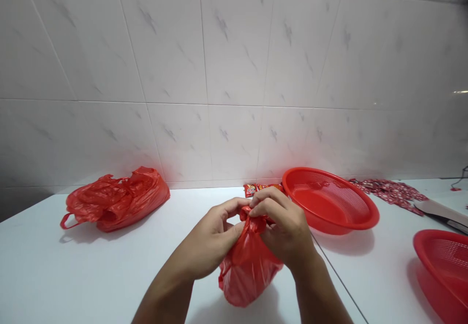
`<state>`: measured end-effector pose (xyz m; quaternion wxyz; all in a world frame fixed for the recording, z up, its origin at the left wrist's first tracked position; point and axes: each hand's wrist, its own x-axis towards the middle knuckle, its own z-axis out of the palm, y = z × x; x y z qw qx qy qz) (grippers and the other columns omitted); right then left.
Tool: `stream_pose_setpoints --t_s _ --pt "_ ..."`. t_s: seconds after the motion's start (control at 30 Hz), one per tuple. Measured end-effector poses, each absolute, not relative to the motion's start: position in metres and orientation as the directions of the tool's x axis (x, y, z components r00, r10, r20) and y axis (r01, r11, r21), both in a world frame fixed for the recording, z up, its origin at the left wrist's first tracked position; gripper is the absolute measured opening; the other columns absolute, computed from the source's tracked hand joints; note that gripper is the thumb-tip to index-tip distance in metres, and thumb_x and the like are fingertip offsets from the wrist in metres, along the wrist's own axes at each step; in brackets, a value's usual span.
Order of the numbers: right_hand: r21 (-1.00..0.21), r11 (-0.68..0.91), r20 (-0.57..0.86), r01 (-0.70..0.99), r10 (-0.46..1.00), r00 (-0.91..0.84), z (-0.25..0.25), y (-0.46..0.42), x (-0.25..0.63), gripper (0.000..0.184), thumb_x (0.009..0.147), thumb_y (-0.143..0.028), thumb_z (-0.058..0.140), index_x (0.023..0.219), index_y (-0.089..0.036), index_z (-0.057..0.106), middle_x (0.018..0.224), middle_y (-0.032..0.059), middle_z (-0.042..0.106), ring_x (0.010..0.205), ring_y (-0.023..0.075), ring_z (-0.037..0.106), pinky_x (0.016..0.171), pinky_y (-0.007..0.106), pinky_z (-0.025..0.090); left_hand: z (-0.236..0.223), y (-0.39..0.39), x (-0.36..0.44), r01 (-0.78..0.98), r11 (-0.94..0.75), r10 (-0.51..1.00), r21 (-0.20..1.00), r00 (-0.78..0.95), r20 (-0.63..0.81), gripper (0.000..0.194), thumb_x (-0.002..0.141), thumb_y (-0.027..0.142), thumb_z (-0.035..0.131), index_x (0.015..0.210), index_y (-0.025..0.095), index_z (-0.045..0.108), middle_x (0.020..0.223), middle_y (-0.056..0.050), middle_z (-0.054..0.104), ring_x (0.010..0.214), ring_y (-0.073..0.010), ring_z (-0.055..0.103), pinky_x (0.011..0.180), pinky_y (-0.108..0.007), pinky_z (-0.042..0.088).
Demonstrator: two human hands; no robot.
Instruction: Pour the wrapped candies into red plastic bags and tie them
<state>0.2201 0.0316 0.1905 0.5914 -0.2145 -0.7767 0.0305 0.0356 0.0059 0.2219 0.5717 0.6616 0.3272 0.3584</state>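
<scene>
The two hands meet at the gathered neck of a red plastic bag [250,275], which is in front of the person near the middle of the tabletop [91,275]. The left hand [215,238] pinches the twisted plastic from the left, its thumb laid against the neck, and the right hand [285,226] grips the same bunched top from the right with its fingers curled over it. Below them the bag bulges and hangs slightly slanted; whether its bottom touches the tabletop cannot be told. Well to the left, another red bag [124,200] lies crumpled near the tiled wall [183,70], with one handle loop sticking out toward the left. Just beyond the hands, small red packets [250,190] lie along the wall, partly hidden, beside a red perforated basket [329,202]. A second red basket [444,270] is cut off by the right edge of the view. Behind it are a red patterned cloth [391,192] and a long pale and dark object [444,212].
</scene>
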Motion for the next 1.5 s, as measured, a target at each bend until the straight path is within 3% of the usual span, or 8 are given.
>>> stream_pose_setpoints --t_s 0.27,0.43,0.63,0.83,1.03,1.2,1.33,1.5 --pt "-0.493 0.852 0.816 0.178 0.524 -0.244 0.190 0.039 0.244 0.013 0.095 -0.020 0.075 0.103 -0.028 0.083 0.101 0.0051 0.079 0.088 0.0203 0.074 0.073 0.033 0.061 0.218 0.020 0.019 0.389 -0.389 0.921 0.835 0.160 0.355 0.027 0.097 0.046 0.067 0.099 0.026 0.084 0.106 -0.006 0.078 0.099 -0.0235 0.070 0.087 -0.034 0.053" --pt "-0.616 0.619 0.575 0.488 0.776 -0.258 0.174 0.071 0.274 0.016 0.094 -0.034 0.075 0.082 -0.026 0.083 0.082 0.0028 0.077 0.073 0.0194 0.068 0.065 0.032 0.052 0.207 0.052 -0.022 0.772 -0.091 0.937 0.629 -0.147 0.316 0.026 0.091 0.043 0.063 0.091 0.025 0.083 0.111 -0.006 0.077 0.094 -0.0266 0.069 0.080 -0.037 0.050" --pt "-0.727 0.376 0.293 0.575 0.927 -0.236 0.166 0.084 0.299 0.031 0.093 -0.046 0.071 0.076 -0.020 0.073 0.075 0.0035 0.072 0.069 0.0190 0.067 0.059 0.028 0.044 0.206 0.062 -0.051 0.828 0.065 0.929 0.556 -0.254 0.269 0.024 0.089 0.037 0.060 0.095 0.023 0.079 0.118 -0.008 0.076 0.105 -0.0304 0.069 0.080 -0.036 0.049" --pt "-0.957 0.283 0.204 0.071 0.822 -0.532 0.177 0.063 0.254 0.042 0.101 -0.061 0.058 0.088 -0.021 0.054 0.136 0.0146 0.066 0.074 0.0172 0.075 0.051 0.025 0.050 0.212 0.039 -0.004 0.654 -0.290 0.889 0.699 -0.087 0.450 0.022 0.094 0.039 0.059 0.095 0.025 0.076 0.127 -0.006 0.070 0.116 -0.0266 0.065 0.089 -0.035 0.052" --pt "-0.979 0.206 0.136 -0.003 0.635 -0.760 0.174 0.054 0.218 0.041 0.102 -0.062 0.057 0.095 -0.022 0.059 0.091 0.0029 0.070 0.081 0.0199 0.074 0.073 0.034 0.061 0.214 0.015 0.034 0.454 -0.408 0.911 0.792 0.150 0.384 0.017 0.098 0.032 0.058 0.106 0.025 0.071 0.128 -0.006 0.070 0.122 -0.0264 0.064 0.096 -0.037 0.054" --pt "-0.926 0.367 0.352 -0.089 0.754 -0.554 0.181 0.049 0.219 0.043 0.105 -0.058 0.055 0.082 -0.022 0.050 0.069 -0.0041 0.052 0.061 0.0125 0.053 0.057 0.026 0.044 0.215 0.002 0.034 0.299 -0.312 0.893 0.902 0.416 0.171 0.068 0.089 0.038 0.075 0.150 0.031 0.046 0.111 -0.004 0.074 0.099 -0.0237 0.071 0.084 -0.035 0.057" --pt "-0.871 0.480 0.474 -0.106 0.763 -0.439 0.185 0.037 0.214 0.042 0.105 -0.054 0.055 0.078 -0.022 0.049 0.069 -0.0035 0.047 0.062 0.0119 0.041 0.057 0.026 0.035 0.212 0.002 0.042 0.424 -0.273 0.898 0.863 0.435 0.070 0.039 0.078 0.030 0.078 0.114 0.022 0.066 0.097 -0.003 0.073 0.085 -0.0218 0.067 0.063 -0.027 0.048" --pt "-0.838 0.504 0.545 -0.210 0.744 -0.386 0.184 0.031 0.213 0.039 0.103 -0.056 0.057 0.083 -0.023 0.050 0.067 -0.0032 0.051 0.057 0.0130 0.045 0.056 0.028 0.038 0.209 0.005 0.048 0.564 -0.326 0.910 0.759 0.403 0.091 0.011 0.087 0.023 0.054 0.078 0.021 0.060 0.078 -0.001 0.067 0.069 -0.0168 0.058 0.057 -0.027 0.038"
